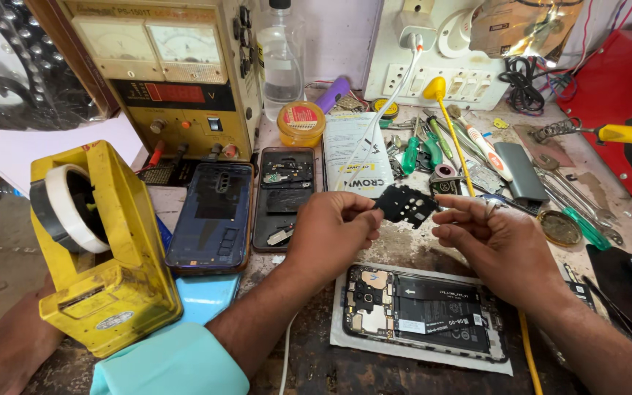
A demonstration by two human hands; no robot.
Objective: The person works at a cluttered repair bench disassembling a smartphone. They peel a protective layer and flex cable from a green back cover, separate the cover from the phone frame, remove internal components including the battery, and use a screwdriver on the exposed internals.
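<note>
In the head view, a round yellow tin with a red label stands at the back of the table, just in front of a clear bottle with a black cap. To the right of the tin lies a white flat packet with dark print, and a white cable crosses over it. On the left, a yellow tape dispenser carries a roll of white tape and has a small oval label low on its front. Behind it stands a yellow power supply with two white meter dials and a red display.

The left hand is closed in a pinch on the left edge of a small black cover plate with holes; the other fingers are curled in. The right hand is half open, its fingertips touching the right edge of the plate (whether they really grip it cannot be told). The plate is held in the air between both hands, above the opened phone on a white sheet. Two other phones, one blue and one open and black, lie side by side further left.
</note>
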